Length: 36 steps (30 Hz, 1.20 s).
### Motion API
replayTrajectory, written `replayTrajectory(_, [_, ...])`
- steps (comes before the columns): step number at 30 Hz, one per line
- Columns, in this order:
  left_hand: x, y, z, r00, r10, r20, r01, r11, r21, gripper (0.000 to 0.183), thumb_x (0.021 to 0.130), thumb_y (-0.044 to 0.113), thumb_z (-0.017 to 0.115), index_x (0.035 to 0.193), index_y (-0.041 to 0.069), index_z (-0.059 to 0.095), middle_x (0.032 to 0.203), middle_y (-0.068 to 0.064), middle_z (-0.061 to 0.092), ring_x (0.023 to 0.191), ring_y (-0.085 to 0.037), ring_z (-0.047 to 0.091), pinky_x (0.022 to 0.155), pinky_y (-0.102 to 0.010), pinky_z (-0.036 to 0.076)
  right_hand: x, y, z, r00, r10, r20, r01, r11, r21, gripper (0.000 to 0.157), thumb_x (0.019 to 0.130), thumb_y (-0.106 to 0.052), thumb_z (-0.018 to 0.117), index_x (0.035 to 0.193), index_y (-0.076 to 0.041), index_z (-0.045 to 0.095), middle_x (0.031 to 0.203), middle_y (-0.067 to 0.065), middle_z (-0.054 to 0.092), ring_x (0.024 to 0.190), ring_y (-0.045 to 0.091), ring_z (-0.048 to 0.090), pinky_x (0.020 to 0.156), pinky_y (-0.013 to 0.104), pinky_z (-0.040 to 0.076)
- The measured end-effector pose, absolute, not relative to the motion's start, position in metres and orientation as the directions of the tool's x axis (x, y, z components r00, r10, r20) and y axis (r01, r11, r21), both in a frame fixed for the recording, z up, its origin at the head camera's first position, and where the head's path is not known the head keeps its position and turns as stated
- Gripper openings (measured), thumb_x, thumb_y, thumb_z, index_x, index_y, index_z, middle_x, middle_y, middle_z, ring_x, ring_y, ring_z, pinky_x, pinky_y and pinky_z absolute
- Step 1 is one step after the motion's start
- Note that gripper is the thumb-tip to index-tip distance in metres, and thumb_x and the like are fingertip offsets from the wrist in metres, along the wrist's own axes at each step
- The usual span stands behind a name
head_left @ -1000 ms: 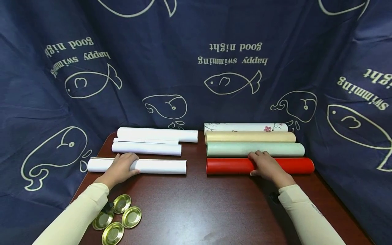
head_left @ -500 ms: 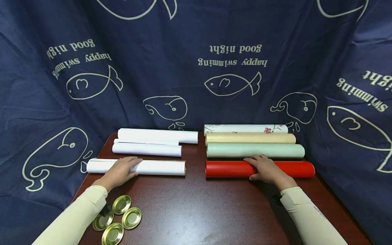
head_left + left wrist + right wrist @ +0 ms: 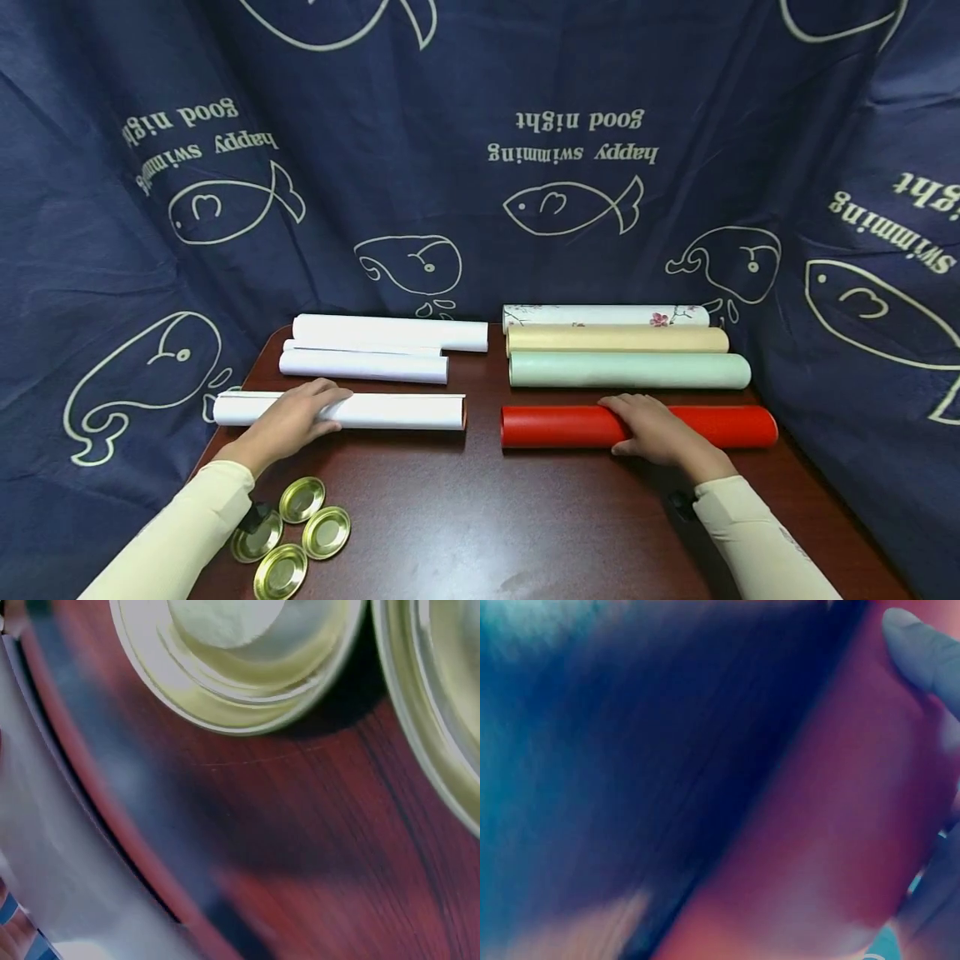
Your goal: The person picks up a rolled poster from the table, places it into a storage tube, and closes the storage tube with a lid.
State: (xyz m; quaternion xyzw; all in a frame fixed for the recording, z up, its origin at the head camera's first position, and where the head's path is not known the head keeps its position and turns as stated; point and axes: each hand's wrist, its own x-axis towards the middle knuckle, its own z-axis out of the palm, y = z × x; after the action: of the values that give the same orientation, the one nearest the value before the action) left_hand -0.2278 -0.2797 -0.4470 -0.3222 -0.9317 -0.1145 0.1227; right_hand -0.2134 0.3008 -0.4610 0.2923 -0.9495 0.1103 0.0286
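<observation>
The fingers of the right hand (image 3: pixel 654 427) are bent over the red roll (image 3: pixel 562 427) and grip it, thumb along the near side, with the roll running out to either side of them. The left hand's (image 3: pixel 294 418) fingers hold the near white roll (image 3: pixel 408 412) in a similar way, thumb on its near face and the other fingers over its top; their tips on the far side are out of sight. Beyond the right fingers, past a strip of dark brown table (image 3: pixel 465 508), lie a pale green roll (image 3: pixel 630 370), a tan roll (image 3: pixel 618 339) and a flowered roll (image 3: pixel 600 315), close together one behind another. Beyond the left fingers lie a lavender-white roll (image 3: pixel 363 366), a thin white roll (image 3: pixel 360 349) and a longer white roll (image 3: pixel 397 332). Nearer the person than the left fingers, four gold dishes (image 3: pixel 326 533) sit around the wrist. Past all the fingers hangs a navy cloth (image 3: pixel 450 192) with pale fish outlines and upside-down lettering.
</observation>
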Motion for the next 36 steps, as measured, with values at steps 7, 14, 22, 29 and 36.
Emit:
replayTrajectory(7, [-0.215,-0.279,-0.439,-0.728,0.568,0.384,0.645,0.758,0.099,0.053,0.077,0.018,0.086,0.126,0.008,0.067,0.122,-0.015,0.065,0.11,-0.036,0.062,0.093,-0.056,0.046,-0.198,0.296,-0.455,-0.841,-0.514,0.169,-0.541,0.802,-0.252,0.072,0.07,-0.022,0.09,0.129,-0.001,0.056,0.117,0.013,0.061,0.108,0.034,0.057,0.097,0.058,0.041])
replayTrajectory(14, [-0.205,-0.278,-0.432,-0.667,0.575,0.474,0.685,0.724,0.085,0.051,0.076,0.018,0.084,0.124,0.008,0.068,0.121,-0.015,0.067,0.109,-0.036,0.062,0.092,-0.056,0.046,-0.187,0.293,-0.449,-0.85,-0.478,0.222,-0.525,0.801,-0.288,0.074,0.07,-0.021,0.091,0.132,-0.006,0.054,0.12,0.01,0.058,0.102,0.031,0.057,0.09,0.053,0.047])
replayTrajectory(22, [-0.201,-0.267,-0.422,-0.605,0.592,0.532,0.734,0.674,0.085,0.048,0.076,0.013,0.083,0.122,0.006,0.07,0.12,-0.015,0.067,0.107,-0.036,0.063,0.09,-0.056,0.046,-0.181,0.292,-0.449,-0.846,-0.465,0.261,-0.528,0.796,-0.296,0.075,0.068,-0.021,0.092,0.131,-0.004,0.056,0.121,0.01,0.059,0.102,0.029,0.057,0.09,0.053,0.048])
replayTrajectory(29, [-0.198,-0.26,-0.421,-0.581,0.595,0.555,0.75,0.657,0.081,0.046,0.076,0.013,0.083,0.12,0.006,0.071,0.117,-0.014,0.068,0.104,-0.035,0.064,0.088,-0.054,0.047,-0.176,0.29,-0.451,-0.831,-0.467,0.303,-0.547,0.786,-0.288,0.075,0.067,-0.021,0.093,0.13,-0.004,0.057,0.12,0.009,0.059,0.103,0.03,0.058,0.091,0.053,0.048])
replayTrajectory(36, [-0.197,-0.257,-0.427,-0.588,0.611,0.53,0.754,0.651,0.087,0.045,0.077,0.015,0.083,0.119,0.006,0.072,0.113,-0.012,0.069,0.102,-0.03,0.063,0.088,-0.051,0.048,-0.171,0.287,-0.454,-0.808,-0.483,0.338,-0.574,0.775,-0.264,0.075,0.065,-0.022,0.094,0.129,-0.003,0.058,0.12,0.011,0.06,0.105,0.031,0.058,0.093,0.054,0.046])
